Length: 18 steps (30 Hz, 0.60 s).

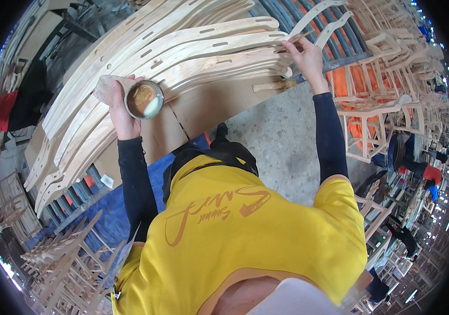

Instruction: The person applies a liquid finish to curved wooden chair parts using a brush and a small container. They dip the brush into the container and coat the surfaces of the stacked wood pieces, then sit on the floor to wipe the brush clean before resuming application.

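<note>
My left hand [123, 116] is closed round a small round cup [159, 103] holding brown paste and something whitish. Beside the cup, under the same thumb, juts a flat pale wooden piece [105, 90]. At the far right of the stack, my right hand [305, 56] pinches a thin stick-like tool [299, 38], its tip partly hidden by the fingers. That hand is right at the ends of the long curved wooden parts [209, 52], which have slots and holes and lie side by side in a fanned stack.
Cardboard [209, 126] lies beneath the stack, over a rack of dark rollers [335, 44]. A short wooden strip [274, 85] rests on the cardboard's edge. Wooden chair frames [377, 118] crowd the right side, with more frames [72, 262] at lower left. Other people [424, 170] are at far right.
</note>
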Each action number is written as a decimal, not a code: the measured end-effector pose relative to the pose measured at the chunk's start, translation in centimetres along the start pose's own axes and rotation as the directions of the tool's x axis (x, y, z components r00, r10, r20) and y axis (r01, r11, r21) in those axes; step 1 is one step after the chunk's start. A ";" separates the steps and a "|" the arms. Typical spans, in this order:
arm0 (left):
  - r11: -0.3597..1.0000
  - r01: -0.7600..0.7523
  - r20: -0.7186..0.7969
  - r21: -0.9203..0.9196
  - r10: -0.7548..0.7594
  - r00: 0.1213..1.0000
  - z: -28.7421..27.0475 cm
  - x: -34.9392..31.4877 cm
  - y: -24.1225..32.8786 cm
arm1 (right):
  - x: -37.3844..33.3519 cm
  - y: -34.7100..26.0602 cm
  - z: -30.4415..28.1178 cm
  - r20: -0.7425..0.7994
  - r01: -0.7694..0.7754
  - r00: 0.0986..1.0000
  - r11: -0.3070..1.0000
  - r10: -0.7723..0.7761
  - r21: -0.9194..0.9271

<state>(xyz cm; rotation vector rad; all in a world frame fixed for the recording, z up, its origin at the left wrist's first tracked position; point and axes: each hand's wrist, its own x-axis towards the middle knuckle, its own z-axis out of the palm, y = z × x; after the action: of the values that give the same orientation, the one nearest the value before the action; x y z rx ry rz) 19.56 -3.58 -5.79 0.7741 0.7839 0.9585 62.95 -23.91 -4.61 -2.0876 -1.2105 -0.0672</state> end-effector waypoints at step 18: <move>0.961 0.149 0.066 -0.232 -0.138 0.988 -7.9 4.1 -1.9 | 1.2 0.0 -0.7 0.070 -0.063 0.996 0.998 0.063 -0.008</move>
<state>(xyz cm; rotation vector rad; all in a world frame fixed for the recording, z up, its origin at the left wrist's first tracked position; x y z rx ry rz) 15.12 1.17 -12.18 0.5241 0.6588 0.8799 63.77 -23.46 -3.65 -2.1475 -1.1861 0.0314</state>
